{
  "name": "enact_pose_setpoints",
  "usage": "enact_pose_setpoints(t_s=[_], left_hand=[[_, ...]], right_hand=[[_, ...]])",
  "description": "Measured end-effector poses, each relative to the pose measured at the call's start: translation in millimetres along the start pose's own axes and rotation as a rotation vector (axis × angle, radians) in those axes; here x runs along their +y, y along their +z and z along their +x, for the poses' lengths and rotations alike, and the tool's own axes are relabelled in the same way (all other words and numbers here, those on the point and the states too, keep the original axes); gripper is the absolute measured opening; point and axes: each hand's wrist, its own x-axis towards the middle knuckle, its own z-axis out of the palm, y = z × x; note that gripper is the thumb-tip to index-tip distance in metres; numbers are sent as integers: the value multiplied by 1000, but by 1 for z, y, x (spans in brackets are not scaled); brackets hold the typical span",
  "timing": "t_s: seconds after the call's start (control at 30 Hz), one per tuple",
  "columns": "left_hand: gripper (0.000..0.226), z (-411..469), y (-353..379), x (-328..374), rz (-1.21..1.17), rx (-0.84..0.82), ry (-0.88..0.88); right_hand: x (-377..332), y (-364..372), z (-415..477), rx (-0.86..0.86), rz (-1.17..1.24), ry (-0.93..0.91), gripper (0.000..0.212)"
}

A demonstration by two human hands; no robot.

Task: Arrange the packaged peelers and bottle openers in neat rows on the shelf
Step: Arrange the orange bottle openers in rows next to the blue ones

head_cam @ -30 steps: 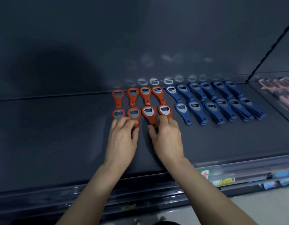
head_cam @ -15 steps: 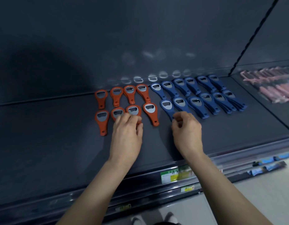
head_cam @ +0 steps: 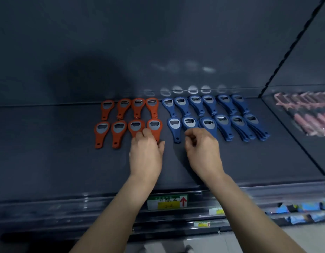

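Bottle openers (head_cam: pixel 118 133) are laid in two rows on the dark shelf (head_cam: pixel 66 170). Nearest, the left hand (head_cam: pixel 146 156) is held with fingers (head_cam: pixel 139 136) together, resting on two front orange openers (head_cam: pixel 154 127). The right hand (head_cam: pixel 202 152) is curled over a front blue opener (head_cam: pixel 190 122), pinch not discernible. Farther back, the second row is lined up.

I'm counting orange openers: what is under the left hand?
The left hand covers most of the handles of the two rightmost front-row orange openers. Their metal heads show beyond the fingers. How it holds them is hidden.
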Motion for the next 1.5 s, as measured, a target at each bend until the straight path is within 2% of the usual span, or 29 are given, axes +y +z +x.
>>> enact_pose_setpoints(t_s=[0.2,0.5,0.63,0.77,0.87,1.07,1.2,1.3,1.5], left_hand=[[25,-2,5,5,-41,6,-84],[17,-4,10,16,-66,43,-133],[21,-8,8,17,-58,58,-157],[22,-15,8,30,-59,134,-84],[24,-16,16,43,-122,56,-5],[27,-10,26,48,-131,8,69],[21,-6,28,44,-129,-32,177],[13,-2,30,42,-142,-55,197],[14,-3,27,45,-149,-28,208]], right_hand=[[-6,-7,27,-135,73,-122,24],[27,-25,21,-131,88,-136,19],[42,-36,19,-104,85,-110,19],[53,-43,18,-75,69,-46,16],[51,-42,12,-123,14,-23,15],[26,-41,-2,52,-117,-184,13],[28,-44,5,40,-103,-138,14],[40,-48,9,57,-96,-57,17],[67,-63,13,155,-46,118,15]])
